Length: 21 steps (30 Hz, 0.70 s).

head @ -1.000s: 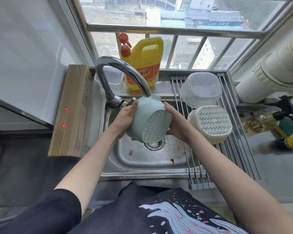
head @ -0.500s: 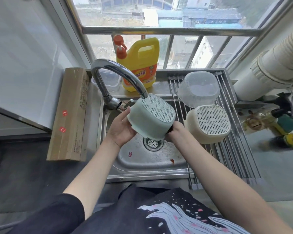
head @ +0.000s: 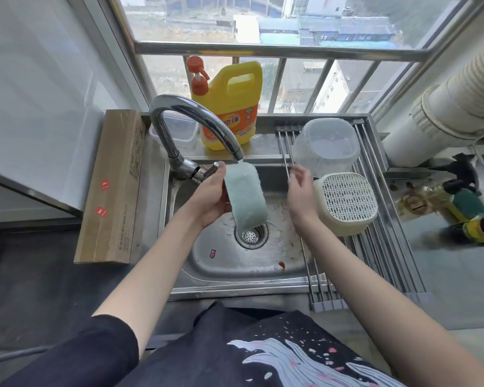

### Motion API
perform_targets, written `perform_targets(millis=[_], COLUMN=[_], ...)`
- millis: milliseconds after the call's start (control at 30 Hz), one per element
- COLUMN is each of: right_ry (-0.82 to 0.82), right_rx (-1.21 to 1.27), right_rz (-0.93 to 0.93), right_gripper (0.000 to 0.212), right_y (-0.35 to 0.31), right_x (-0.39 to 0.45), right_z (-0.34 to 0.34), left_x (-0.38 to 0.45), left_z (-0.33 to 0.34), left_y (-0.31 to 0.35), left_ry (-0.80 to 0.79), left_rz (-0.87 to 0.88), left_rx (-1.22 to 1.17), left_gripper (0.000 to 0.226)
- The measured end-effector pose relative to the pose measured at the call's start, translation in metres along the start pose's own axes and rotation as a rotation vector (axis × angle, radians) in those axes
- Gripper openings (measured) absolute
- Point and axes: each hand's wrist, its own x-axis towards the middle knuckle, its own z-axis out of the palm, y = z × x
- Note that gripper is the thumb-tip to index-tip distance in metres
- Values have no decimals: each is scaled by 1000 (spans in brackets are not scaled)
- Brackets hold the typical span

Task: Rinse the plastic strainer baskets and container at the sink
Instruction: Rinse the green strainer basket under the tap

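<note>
A pale green strainer basket (head: 245, 195) hangs on edge over the sink (head: 235, 255), just under the faucet spout (head: 196, 121). My left hand (head: 211, 198) grips its left side. My right hand (head: 301, 191) is off the basket, a short way to its right, with fingers loosely spread. A cream strainer basket (head: 345, 203) lies upside down on the drying rack (head: 380, 247). Behind it a clear plastic container (head: 326, 146) also lies inverted on the rack.
A yellow detergent jug (head: 231, 107) and a small clear box (head: 180, 129) stand on the ledge behind the sink. A long cardboard box (head: 112, 188) lies left of the sink. A wide duct pipe (head: 456, 107) and cleaning bottles (head: 475, 216) sit at the right.
My right hand has let go of the green basket and moved right. The basket has turned from bottom-up to hanging on edge in my left hand alone.
</note>
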Motion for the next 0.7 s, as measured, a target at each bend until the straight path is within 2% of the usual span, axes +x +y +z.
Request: perform_targets(millis=[67,133,233,300,400,533,600,700], right_ry=[-158,-295,-397,-381,-291,-147,-141,-161], right_rx=[-4,-184,-495,-626,-788,-1017,-1043,-1026], right_rz=[-265,-413,-394,-458,-699,-953,-1092,-1257], right_gripper=[34,35,27,36,62,55,53,48], right_y=[-24,-36,-42,-38,-27,-4,11,34], right_x=[2,14,25,23,10,-6,-14,-17], right_z=[8,24,48,56,54,35,25,10], left_x=[3,5,4,9,16,20,27,35], left_z=[5,10,19,20,18,24,21,14], left_y=[1,2,6,10,10,13,17,17], left_ry=[8,0,71,180,282,329,390,412], left_rz=[21,54,157,213,201,142,56,-139], left_rx=[166,281,266,228,156,57,-41,-63], left_gripper=[55,52,33,25,31,23,21,42])
